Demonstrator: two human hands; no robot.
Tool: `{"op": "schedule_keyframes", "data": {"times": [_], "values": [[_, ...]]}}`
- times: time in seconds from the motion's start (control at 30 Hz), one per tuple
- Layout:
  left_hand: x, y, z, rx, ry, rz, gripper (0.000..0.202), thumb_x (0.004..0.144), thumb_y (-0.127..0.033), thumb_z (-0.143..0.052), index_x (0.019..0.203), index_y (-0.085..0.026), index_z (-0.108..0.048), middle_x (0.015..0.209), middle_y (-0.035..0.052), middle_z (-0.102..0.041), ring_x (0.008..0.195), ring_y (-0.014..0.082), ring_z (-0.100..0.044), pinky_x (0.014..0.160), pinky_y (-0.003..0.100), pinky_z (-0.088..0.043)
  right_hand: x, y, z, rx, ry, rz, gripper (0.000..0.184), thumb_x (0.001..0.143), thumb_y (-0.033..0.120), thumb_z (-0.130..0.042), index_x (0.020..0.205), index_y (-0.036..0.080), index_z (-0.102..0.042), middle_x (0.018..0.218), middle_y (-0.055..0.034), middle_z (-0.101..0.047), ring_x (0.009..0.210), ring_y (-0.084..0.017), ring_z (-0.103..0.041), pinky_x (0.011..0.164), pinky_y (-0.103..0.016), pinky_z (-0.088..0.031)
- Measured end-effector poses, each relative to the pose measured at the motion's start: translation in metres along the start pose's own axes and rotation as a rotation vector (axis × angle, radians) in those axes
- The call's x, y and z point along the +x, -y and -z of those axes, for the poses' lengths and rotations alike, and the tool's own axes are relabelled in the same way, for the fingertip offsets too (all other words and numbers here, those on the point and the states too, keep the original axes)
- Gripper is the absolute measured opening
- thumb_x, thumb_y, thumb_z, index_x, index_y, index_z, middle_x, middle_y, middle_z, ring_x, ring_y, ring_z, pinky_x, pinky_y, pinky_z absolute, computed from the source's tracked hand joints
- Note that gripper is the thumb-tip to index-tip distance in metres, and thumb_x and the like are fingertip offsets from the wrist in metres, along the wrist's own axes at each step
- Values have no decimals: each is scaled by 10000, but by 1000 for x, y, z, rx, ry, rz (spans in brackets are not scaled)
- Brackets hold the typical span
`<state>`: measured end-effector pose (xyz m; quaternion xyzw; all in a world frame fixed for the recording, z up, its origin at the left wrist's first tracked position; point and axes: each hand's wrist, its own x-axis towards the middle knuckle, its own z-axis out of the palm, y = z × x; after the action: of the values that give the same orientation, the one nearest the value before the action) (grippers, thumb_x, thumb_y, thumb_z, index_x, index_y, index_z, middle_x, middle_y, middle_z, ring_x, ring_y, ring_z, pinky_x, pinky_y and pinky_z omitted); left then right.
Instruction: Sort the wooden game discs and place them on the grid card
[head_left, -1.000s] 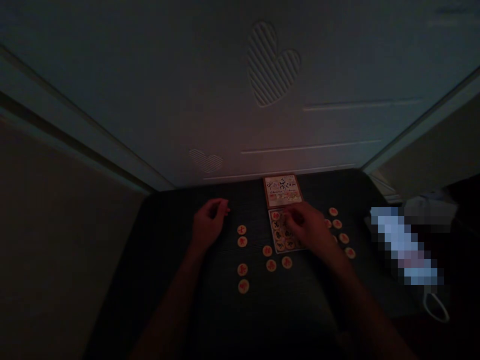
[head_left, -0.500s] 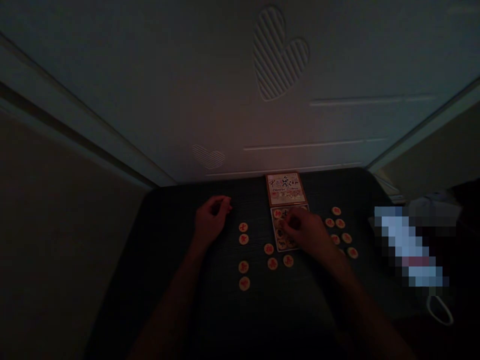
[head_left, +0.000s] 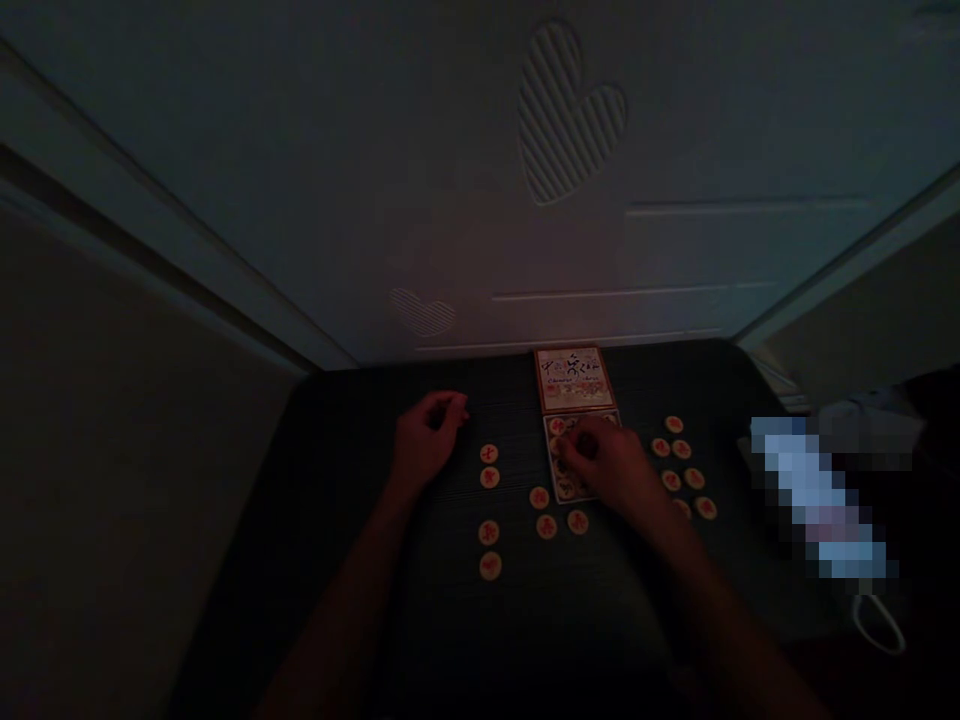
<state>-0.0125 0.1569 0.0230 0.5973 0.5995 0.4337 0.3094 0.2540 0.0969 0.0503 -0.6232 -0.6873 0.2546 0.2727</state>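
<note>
My right hand (head_left: pixel 611 462) reaches over an open box tray (head_left: pixel 550 470) of round Chinese chess pieces. Its thumb and fingertips are pinched at a chess piece (head_left: pixel 556 446) along the tray's left side; the palm hides much of the tray. Left of the box, my left hand (head_left: pixel 427 435) rests by the table with fingers curled together; the dark hides whatever they may hold. Nearest to it, two red-marked pieces (head_left: pixel 489 465) lie in a column, with two more pieces (head_left: pixel 489 548) below. Three pieces (head_left: pixel 546 526) lie in front of the box.
The box lid (head_left: pixel 575 380), printed with Chinese characters, lies behind the tray. Several red-marked pieces (head_left: pixel 681 449) are spread right of my right hand. A pale door or panel (head_left: pixel 450 180) with embossed hearts rises behind the dark table (head_left: pixel 337 400). A blurred-out bright object (head_left: pixel 817 500) is at the right.
The view has shifted slightly. My right hand's fingertips have moved a little to the left and up over the tray. My left hand keeps its place, and the loose pieces lie as before.
</note>
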Motion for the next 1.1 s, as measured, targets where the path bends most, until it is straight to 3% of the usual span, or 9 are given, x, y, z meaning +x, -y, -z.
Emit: {"op": "schedule_keyframes", "data": {"times": [0.2,0.57,0.67,0.8,1.1], "values": [[0,3,-1,10,4,-3,250,905,-418,-614,938,-191,-711,741,6,-726,696,155,-692,676,257,-530,2,-6,-3,53,-107,-6,41,880,240,-643,887,217,-676,810,-7,-709,707,-163,-660,672,-268,-484],[0,2,-1,19,2,-6,255,906,-432,-615,935,-197,-712,746,7,-728,713,161,-698,693,265,-531,1,-2,-2,85,-46,1,208,872,162,-607,1053,228,-682,923,-25,-726,787,-182,-673,713,-298,-507],[0,2,-1,11,-1,-3,261,904,-436,-618,946,-195,-712,748,8,-728,711,161,-695,689,263,-530,0,-4,1,93,7,83,294,844,152,-647,1125,241,-659,915,-14,-699,784,-175,-658,744,-310,-518],[-1,0,0,18,5,10,269,904,-438,-616,952,-191,-711,750,13,-729,715,164,-697,691,265,-531,-2,-9,2,101,74,211,393,824,131,-668,1195,253,-621,1122,-50,-651,875,-177,-658,812,-337,-540],[-1,1,0,30,10,-2,253,905,-427,-616,945,-196,-711,747,11,-733,709,163,-699,677,262,-533,-1,-8,0,68,59,225,351,847,118,-644,1172,246,-618,1139,-68,-623,952,-202,-649,847,-361,-557]]}}
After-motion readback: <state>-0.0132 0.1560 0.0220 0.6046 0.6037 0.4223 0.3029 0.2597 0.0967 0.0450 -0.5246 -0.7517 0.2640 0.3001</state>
